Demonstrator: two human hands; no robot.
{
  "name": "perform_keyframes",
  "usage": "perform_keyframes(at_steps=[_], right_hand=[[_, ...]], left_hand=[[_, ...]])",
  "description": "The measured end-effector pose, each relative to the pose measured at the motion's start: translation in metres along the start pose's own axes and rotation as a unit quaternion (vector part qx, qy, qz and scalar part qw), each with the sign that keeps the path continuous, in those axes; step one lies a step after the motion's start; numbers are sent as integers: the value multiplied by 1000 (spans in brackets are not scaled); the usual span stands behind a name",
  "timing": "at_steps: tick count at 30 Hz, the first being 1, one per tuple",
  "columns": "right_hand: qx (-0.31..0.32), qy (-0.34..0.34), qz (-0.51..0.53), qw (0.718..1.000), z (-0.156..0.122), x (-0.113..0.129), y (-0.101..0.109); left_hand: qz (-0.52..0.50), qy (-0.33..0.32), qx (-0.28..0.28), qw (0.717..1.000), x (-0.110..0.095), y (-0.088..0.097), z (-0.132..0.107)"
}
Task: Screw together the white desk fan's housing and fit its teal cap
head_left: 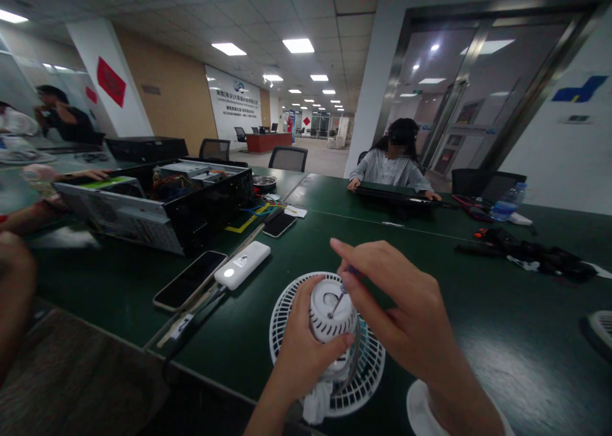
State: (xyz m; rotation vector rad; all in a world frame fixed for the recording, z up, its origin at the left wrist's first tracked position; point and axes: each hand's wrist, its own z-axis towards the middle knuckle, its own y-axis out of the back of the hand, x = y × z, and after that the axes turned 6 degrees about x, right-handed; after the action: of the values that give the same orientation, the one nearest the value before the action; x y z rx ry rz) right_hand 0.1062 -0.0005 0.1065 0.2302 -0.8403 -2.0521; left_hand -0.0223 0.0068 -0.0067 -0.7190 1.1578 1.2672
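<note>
1. White plastic fan [283, 310], grille down, sits at lower centre of the dark green table [478, 308], close to the table's near edge.
2. The left hand [306, 353] wraps its fingers round the fan's motor housing [327, 321]. The right hand [401, 315] pinches a small screwdriver [337, 303], tip set in the housing's top.
3. Bare tabletop lies open to the right of the fan. A power bank [242, 265] and a smartphone [190, 280] lie near on the left.
4. The screwdriver's handle is mostly hidden under the fingers. A white round object [421, 410] at the bottom edge is cut off by the frame and wrist.
</note>
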Motion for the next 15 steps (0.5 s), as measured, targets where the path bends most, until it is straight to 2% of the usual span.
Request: perform_keyframes(at_steps=[5, 11, 15], right_hand=[[-10, -29, -63, 998, -1, 1, 0], [34, -40, 37, 998, -5, 0, 1], [35, -42, 23, 998, -4, 0, 0]], left_hand=[[9, 17, -16, 1000, 0, 0, -1], [-16, 4, 1, 1000, -3, 1, 0], [-12, 15, 0, 1000, -3, 1, 1]])
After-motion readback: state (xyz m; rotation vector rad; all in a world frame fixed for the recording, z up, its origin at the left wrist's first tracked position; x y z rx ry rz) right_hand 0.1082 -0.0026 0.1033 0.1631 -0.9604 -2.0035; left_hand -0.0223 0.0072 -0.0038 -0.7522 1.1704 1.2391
